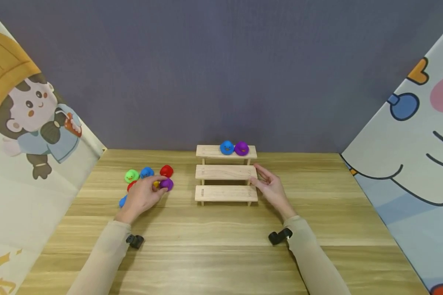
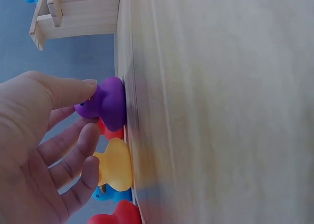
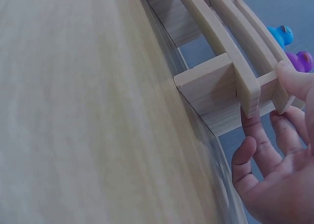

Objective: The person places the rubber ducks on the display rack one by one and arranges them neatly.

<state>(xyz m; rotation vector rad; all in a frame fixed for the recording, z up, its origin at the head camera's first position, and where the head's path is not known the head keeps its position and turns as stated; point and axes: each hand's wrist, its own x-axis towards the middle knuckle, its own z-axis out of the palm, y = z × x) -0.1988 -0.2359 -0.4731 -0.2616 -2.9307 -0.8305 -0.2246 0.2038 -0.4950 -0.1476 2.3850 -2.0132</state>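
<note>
My left hand (image 1: 143,195) pinches a purple rubber duck (image 1: 166,184) by its head between thumb and fingers. In the left wrist view that purple duck (image 2: 114,102) sits on the tabletop, beside a yellow duck (image 2: 117,165). A three-step wooden stand (image 1: 226,193) stands in the middle of the table. At the stand's right side, my right hand (image 1: 272,191) grips the end of the middle step (image 3: 251,42) with thumb and fingers. On the top step sit a blue duck (image 1: 227,148) and another purple duck (image 1: 241,148), side by side.
Around the left hand are a green duck (image 1: 131,176), a blue duck (image 1: 147,172) and a red duck (image 1: 166,171); others are partly hidden by that hand. A grey wall (image 1: 221,73) rises behind the table. Printed panels (image 1: 29,123) flank both sides.
</note>
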